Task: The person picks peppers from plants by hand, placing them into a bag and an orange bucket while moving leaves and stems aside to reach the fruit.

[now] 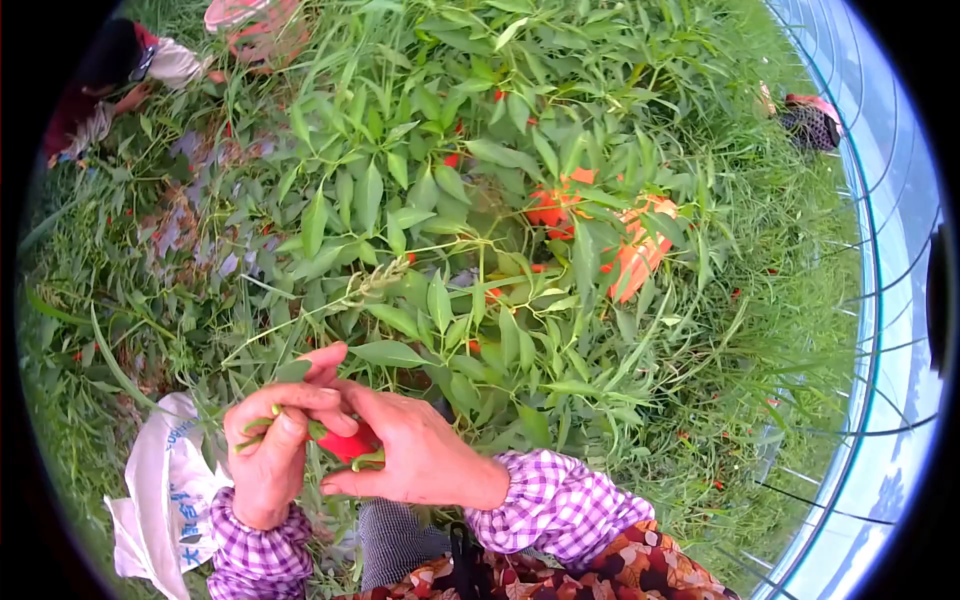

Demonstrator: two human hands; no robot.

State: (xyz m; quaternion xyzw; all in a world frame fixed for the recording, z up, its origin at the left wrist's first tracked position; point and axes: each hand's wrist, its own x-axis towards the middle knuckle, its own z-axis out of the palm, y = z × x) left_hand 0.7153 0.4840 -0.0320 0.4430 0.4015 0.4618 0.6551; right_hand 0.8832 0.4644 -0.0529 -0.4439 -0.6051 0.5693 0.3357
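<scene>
My left hand is closed around green stems at the lower left, its fingers curled. Close against it, my right hand reaches in from the right with bent fingers and thumb around a red pepper. A curled green stem shows at the pepper's lower end. Both hands are held together in front of leafy green pepper plants. Part of the pepper is hidden by the fingers of both hands.
A white bag lies at the lower left. An orange-red bag sits among the leaves. Another person's arm is at the upper left, near a pink basket. Sheeting with curved hoops runs along the right.
</scene>
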